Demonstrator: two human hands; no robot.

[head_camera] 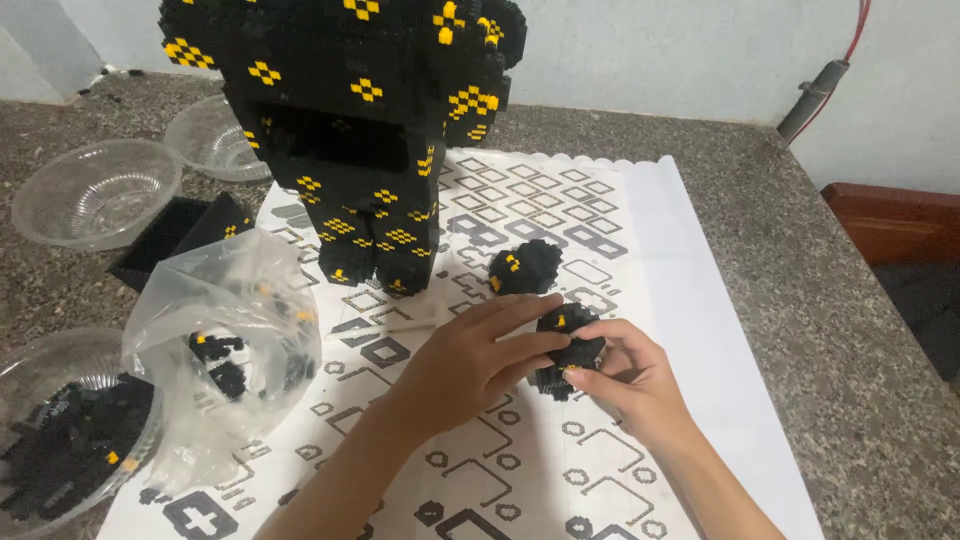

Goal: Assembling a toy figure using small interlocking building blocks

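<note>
Both my hands meet on a small black block piece with yellow dots (pixel 566 345) over the white patterned sheet (pixel 650 260). My left hand (pixel 475 360) presses its fingers on the piece's top left side. My right hand (pixel 628 378) grips it from the right and below. A second rounded black and yellow block piece (pixel 524 267) lies on the sheet just behind them. A tall black block figure with yellow diamond marks (pixel 360 130) stands at the sheet's far left.
A clear plastic bag with black bricks (pixel 225 340) sits left of my left arm. A clear bowl of black bricks (pixel 60 450) is at the near left. Two clear bowls (pixel 95 190) stand further back beside a flat black block panel (pixel 175 235). The stone counter (pixel 850 330) spreads right.
</note>
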